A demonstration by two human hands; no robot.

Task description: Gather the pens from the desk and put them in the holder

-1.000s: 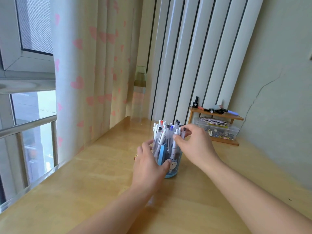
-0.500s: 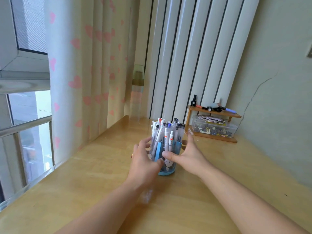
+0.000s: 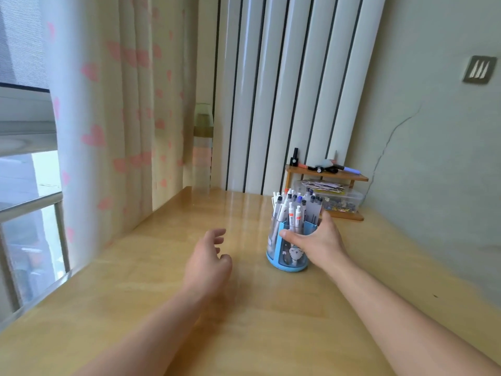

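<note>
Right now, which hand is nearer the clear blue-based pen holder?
Right. The right hand grips the clear blue-based pen holder, thumb across its front. The left hand hangs apart to the holder's left, above the wooden desk, holding nothing.

No legible text anywhere, only blurred red marks on some pens (image 3: 294,210)

I count one blue pen holder (image 3: 287,256) on my desk (image 3: 162,267), packed with roughly a dozen pens (image 3: 294,210); the exact number I cannot tell. Two hands: my right hand (image 3: 318,240) on the holder, my left hand (image 3: 208,256) left of it. Behind the holder, one small wooden shelf (image 3: 325,175).
</note>
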